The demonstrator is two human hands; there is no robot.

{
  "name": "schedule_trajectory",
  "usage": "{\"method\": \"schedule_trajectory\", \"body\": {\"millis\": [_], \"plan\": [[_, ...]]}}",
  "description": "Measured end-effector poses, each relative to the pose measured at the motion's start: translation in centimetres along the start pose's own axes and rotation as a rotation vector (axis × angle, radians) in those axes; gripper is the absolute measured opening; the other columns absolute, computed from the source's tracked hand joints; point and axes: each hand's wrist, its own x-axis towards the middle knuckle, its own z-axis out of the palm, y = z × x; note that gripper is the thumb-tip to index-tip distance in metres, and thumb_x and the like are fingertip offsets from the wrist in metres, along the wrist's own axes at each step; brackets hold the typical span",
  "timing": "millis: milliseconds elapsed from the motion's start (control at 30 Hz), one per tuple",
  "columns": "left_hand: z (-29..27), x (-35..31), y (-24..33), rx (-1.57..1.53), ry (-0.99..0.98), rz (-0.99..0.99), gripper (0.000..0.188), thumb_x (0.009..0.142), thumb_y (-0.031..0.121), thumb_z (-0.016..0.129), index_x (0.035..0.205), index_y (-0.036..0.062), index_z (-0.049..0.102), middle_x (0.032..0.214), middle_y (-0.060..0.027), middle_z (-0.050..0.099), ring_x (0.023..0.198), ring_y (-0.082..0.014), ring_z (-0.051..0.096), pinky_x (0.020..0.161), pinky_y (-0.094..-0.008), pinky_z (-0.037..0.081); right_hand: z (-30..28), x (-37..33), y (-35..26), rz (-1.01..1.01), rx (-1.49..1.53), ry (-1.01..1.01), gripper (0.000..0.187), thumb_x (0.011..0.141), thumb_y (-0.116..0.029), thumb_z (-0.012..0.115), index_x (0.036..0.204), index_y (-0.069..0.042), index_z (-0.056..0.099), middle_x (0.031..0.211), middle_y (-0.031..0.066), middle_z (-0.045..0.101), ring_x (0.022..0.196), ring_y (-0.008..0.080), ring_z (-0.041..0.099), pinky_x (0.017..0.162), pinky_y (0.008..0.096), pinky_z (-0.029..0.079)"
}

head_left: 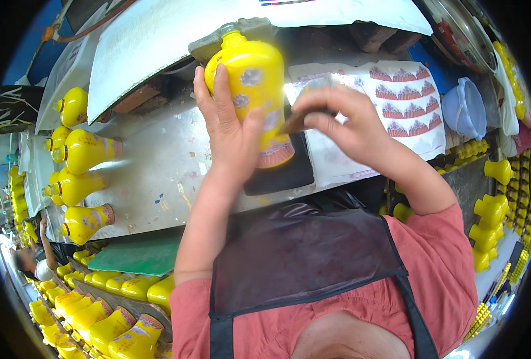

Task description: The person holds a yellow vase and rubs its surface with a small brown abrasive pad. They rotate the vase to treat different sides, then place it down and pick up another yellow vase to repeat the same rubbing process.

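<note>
A glossy yellow vase point(259, 63) lies with its neck toward the far side, against a grey notched rest point(202, 45). Pale purple flower patches sit on its body, and a pink patterned band point(277, 154) rings its base. My left hand point(232, 128) grips the vase from the left, fingers spread along its side. In my right hand point(349, 119) is a flat brown scraper point(298, 122), its edge at the vase's lower right side; the hand is slightly blurred. Under the base end lies a black pad point(301, 170).
Printed transfer sheets point(406, 137) with pink border patterns lie to the right, before a pale blue bucket point(464, 110). Several yellow vases point(89, 149) line the table's left end. More vases point(98, 317) fill boards at lower left. Another person point(38, 263) is at far left.
</note>
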Motion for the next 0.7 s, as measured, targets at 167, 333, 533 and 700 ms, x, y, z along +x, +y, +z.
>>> {"method": "schedule_trajectory", "body": {"millis": [167,333,533,700], "plan": [[-0.1,0.1,0.1,-0.130,-0.020,-0.028,0.078,0.095,0.018,0.055,0.164,0.0154,0.018,0.166,-0.0278,0.002,0.153,-0.0473,0.017,0.123,-0.0513,0.024,1.6,1.2,0.2,0.526,0.160,0.044,0.051,0.095,-0.029,0.067,0.139,-0.005,0.056,0.099,0.0122,0.070,0.084,0.0190,0.068,0.076,0.0322,0.053],[0.2,0.0,0.0,-0.113,-0.028,-0.066,0.081,0.097,0.018,0.056,0.165,0.0165,0.012,0.167,-0.0280,-0.001,0.152,-0.0477,0.017,0.122,-0.0509,0.025,4.2,1.8,1.3,0.515,0.076,0.063,0.088,0.086,-0.041,0.077,0.157,-0.009,0.037,0.134,0.0278,0.063,0.119,0.0429,0.066,0.099,0.0434,0.052],[0.4,0.0,0.1,-0.143,-0.018,-0.038,0.095,0.095,0.024,0.067,0.166,0.0133,0.006,0.168,-0.0218,0.003,0.157,-0.0357,0.009,0.126,-0.0472,0.014,4.2,1.5,3.6,0.405,0.313,0.112,0.088,0.088,-0.029,0.077,0.162,-0.011,0.031,0.155,0.0226,0.049,0.137,0.0343,0.056,0.109,0.0386,0.046],[0.6,-0.2,0.0,-0.063,0.006,-0.024,0.103,0.088,0.023,0.073,0.166,0.0142,0.007,0.167,-0.0272,0.003,0.154,-0.0446,0.015,0.123,-0.0509,0.022,5.1,0.8,5.0,0.245,0.243,0.124,0.079,0.097,-0.017,0.070,0.164,-0.013,0.029,0.150,0.0141,0.054,0.089,0.0084,0.063,0.080,0.0242,0.054]]}}
